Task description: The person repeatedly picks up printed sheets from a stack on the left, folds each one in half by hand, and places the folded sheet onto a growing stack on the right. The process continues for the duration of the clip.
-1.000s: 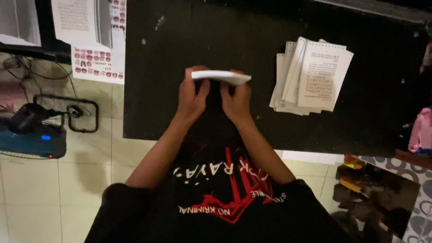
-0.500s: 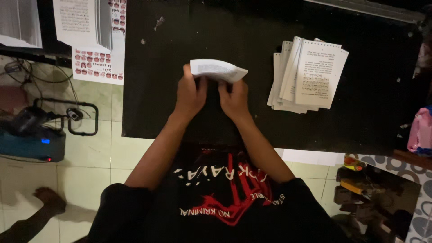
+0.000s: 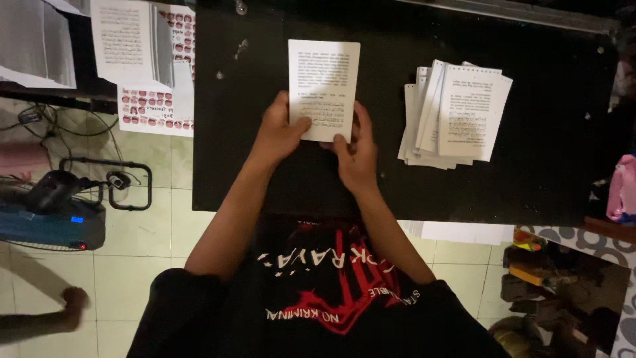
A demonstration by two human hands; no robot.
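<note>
Together, two hands (image 3: 318,136) grip one printed sheet (image 3: 323,86); one paper stack (image 3: 454,116) lies beside.

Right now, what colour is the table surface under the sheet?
Black, seen in the head view: table, printed sheet.

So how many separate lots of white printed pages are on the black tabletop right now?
2. One white printed sheet is held at its near edge by the left hand and right hand; one fanned stack of white printed pages lies right of it. Sheets underneath may be hidden.

The printed sheet (image 3: 324,89), edge-on earlier, now lies flat, face up, in both hands.
</note>
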